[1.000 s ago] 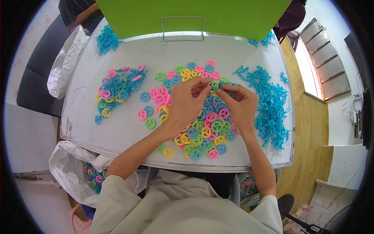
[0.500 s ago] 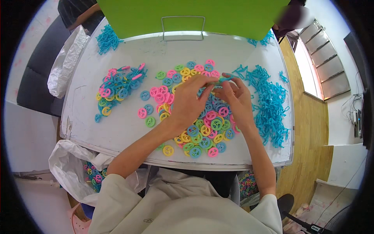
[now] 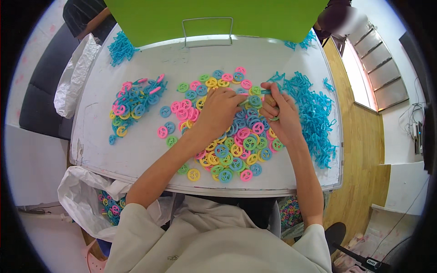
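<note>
Over the middle of a pile of small spoked plastic wheels [image 3: 223,161] in pink, yellow, green and blue, my two hands work close together. My left hand [image 3: 221,111] is closed, its fingertips pinching what looks like a green wheel [image 3: 244,103], seen edge-on and partly hidden. Just right of it, my right hand [image 3: 284,113] pinches a small blue plastic stem [image 3: 266,91] between thumb and forefinger. Its other fingers are curled, and a bit of green shows beneath them. Beside that hand lies a large heap of blue forked stems [image 3: 314,123].
At the left of the white table [image 3: 109,157] sits a pile of stems joined with wheels [image 3: 136,100]. More blue stems [image 3: 122,49] lie at the far left corner. A green panel [image 3: 209,16] with a wire handle stands along the back. An open white sack [image 3: 77,191] holds coloured pieces below.
My hands have drawn slightly apart, and the right hand has turned so the blue stem now shows at its thumb. The whole view has shifted a little.
</note>
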Available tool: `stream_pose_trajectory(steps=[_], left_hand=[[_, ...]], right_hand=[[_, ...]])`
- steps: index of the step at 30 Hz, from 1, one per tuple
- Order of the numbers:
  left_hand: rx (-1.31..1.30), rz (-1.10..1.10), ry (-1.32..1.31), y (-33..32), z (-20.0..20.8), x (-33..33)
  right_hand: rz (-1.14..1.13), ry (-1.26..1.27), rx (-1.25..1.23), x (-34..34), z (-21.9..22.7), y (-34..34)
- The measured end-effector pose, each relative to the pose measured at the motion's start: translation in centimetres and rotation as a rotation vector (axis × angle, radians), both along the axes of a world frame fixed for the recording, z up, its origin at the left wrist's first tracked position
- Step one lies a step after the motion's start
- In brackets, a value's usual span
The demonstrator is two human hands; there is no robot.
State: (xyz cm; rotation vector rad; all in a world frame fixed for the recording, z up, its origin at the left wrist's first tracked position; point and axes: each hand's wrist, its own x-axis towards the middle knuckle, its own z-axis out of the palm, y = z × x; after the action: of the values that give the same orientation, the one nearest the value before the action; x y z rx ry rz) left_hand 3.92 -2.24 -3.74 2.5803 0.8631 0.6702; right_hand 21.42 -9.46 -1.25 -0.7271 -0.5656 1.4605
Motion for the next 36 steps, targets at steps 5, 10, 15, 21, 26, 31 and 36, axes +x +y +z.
stream_pose_trajectory(steps=[5, 10, 15, 21, 26, 31, 36], left_hand=[[-0.104, 0.060, -0.183, 0.1, 0.2, -0.2], [-0.736, 0.071, -0.559, 0.4, 1.8, -0.6], [-1.009, 0.034, -0.627, -0.2, 3.5, -0.8], [-0.974, 0.028, -0.697, -0.4, 3.6, -0.6], [-0.819, 0.063, -0.625, -0.6, 2.7, -0.5], [-0.341, 0.141, -0.623, -1.8, 2.0, 0.2], [-0.124, 0.096, -0.660, -2.7, 2.6, 0.8]], right_hand=[[-0.005, -0.151, -0.018, -0.7, 0.4, 0.1], [-0.218, -0.797, 0.005, -1.1, 0.1, 0.0], [-0.216, -0.829, 0.022, -1.4, -0.3, 0.1], [-0.171, -0.805, -0.034, -1.6, -0.3, 0.2], [-0.099, -0.805, 0.014, -1.6, -1.0, 0.3], [-0.057, -0.754, -0.028, -2.0, -0.4, 0.0], [-0.018, -0.646, -0.062, -1.5, -0.9, 0.0]])
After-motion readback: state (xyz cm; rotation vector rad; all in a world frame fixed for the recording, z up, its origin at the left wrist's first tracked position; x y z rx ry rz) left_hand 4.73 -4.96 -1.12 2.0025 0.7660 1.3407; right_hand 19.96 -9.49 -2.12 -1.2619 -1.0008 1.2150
